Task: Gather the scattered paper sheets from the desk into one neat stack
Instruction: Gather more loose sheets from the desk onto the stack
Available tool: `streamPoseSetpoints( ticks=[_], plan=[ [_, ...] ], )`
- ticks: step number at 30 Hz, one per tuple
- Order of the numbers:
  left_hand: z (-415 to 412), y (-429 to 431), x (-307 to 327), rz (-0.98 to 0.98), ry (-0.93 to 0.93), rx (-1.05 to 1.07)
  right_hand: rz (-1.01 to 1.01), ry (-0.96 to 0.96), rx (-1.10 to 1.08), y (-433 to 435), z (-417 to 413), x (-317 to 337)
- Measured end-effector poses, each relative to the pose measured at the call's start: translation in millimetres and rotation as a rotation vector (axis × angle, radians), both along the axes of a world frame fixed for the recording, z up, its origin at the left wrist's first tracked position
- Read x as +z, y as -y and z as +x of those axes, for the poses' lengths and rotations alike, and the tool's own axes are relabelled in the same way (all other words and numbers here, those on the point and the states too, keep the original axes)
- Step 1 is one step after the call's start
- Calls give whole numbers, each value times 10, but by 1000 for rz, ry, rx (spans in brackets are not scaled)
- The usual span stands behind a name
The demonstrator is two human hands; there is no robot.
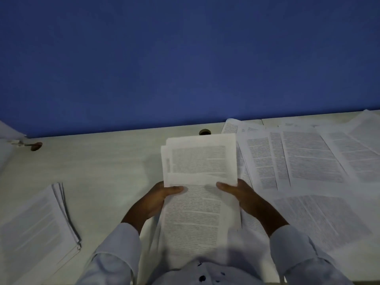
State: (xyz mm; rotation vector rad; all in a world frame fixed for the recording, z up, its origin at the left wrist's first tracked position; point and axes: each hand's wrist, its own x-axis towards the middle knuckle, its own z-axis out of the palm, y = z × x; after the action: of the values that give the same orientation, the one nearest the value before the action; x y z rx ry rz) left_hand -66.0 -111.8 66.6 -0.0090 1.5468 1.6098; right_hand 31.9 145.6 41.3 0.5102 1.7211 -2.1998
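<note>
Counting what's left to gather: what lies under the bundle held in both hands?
Spread sheets run under the right edge of the bundle; bare desk shows at left. Directly beneath is covered.

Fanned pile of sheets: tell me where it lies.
Head view: the pile lies on the desk at near left, left of the left hand, which grips the held bundle.

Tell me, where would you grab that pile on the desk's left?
Probably its right long edge, coming from the right: the pile lies flat on the desk, and that edge is fanned beside bare desk, so fingers could slide under. The left hand and right hand hold other sheets.
</note>
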Motion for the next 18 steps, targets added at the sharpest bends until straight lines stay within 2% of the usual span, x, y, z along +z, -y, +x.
streamPoseSetpoints(
  ticks=[2, 7, 12, 14, 18],
  plan=[
    [35, -30, -44, -40, -50, 12, 15, 5, 36, 99, 50, -21],
    [23, -3, -157, -145, -146, 174, 31, -8, -126, 134, 86, -6],
    [-61, 10, 68, 99, -139, 253, 41, -63, -96, 225, 50, 101],
    [-77, -49, 115, 133, -121, 289, 78, -61, -75, 292, -16, 137],
    [-1, -213, 75, -150, -174, 320, 144, -43, -106, 423, -156, 138]
  ],
)
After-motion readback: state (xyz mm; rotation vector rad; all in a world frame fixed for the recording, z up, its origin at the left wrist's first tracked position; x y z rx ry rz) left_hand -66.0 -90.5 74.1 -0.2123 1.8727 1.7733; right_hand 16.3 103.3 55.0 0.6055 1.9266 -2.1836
